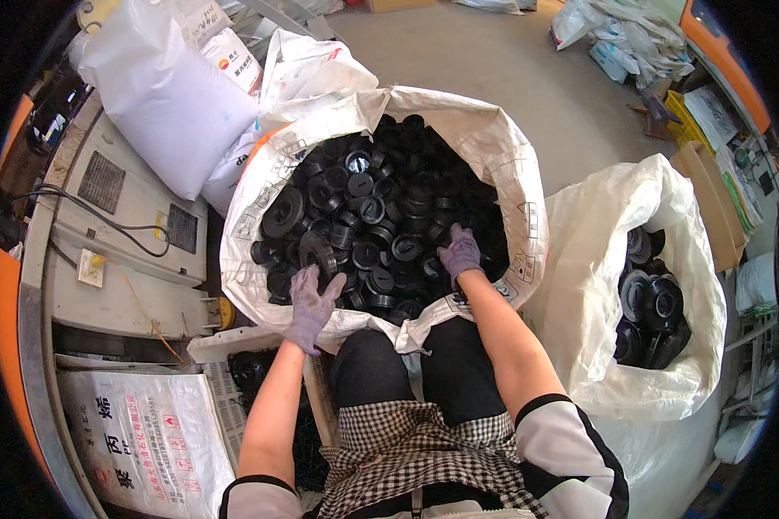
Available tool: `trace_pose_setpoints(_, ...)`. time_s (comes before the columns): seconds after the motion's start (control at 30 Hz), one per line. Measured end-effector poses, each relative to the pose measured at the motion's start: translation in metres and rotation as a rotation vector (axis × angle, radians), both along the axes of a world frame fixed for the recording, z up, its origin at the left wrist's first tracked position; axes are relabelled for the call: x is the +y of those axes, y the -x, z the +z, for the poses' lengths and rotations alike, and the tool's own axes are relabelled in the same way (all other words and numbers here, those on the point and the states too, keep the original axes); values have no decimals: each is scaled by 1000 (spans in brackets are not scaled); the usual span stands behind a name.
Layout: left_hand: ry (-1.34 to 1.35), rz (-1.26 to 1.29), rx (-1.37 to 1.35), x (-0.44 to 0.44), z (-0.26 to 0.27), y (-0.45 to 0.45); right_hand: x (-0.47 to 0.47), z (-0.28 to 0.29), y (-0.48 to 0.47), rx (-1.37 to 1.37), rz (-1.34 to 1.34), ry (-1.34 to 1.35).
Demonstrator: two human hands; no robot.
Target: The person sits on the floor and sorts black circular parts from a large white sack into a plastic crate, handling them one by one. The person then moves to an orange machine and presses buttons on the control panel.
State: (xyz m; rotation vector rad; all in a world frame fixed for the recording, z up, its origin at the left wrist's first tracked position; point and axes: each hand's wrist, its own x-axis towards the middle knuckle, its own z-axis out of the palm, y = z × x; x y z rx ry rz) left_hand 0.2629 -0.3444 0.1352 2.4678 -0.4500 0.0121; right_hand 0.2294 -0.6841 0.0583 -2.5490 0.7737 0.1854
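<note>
Black plastic threaded caps (pixel 371 209) fill a large white woven sack (pixel 519 162) in front of me. My left hand (pixel 311 303), in a lilac glove, is at the sack's near-left side. Its fingers and thumb are around the lower edge of a larger black ribbed cap (pixel 317 252), which is tilted on its edge. My right hand (pixel 461 254), gloved alike, reaches into the caps on the right. Its fingertips rest against the pile, and whether they grip a cap is hidden. Another wide black cap (pixel 282 213) lies at the left of the pile.
To the right stands a translucent plastic bag (pixel 578 259) holding black round parts (pixel 662 305). A light plastic crate (pixel 217 347) with black pieces sits by my left arm. A full white sack (pixel 169 97) leans beside a machine cabinet (pixel 130 194) with a loose cable (pixel 113 224).
</note>
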Motion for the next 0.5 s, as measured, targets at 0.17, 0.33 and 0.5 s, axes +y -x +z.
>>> trace_pose_setpoints(0.17, 336, -15, 44, -18, 44, 35, -10, 4, 21, -52, 153, 46)
trace_pose_setpoints(0.33, 743, -129, 315, -43, 58, 57, -5, 22, 27, 71, 153, 112)
trace_pose_setpoints(0.5, 474, -194, 284, -45, 87, 78, 3, 36, 38, -219, 30, -72)
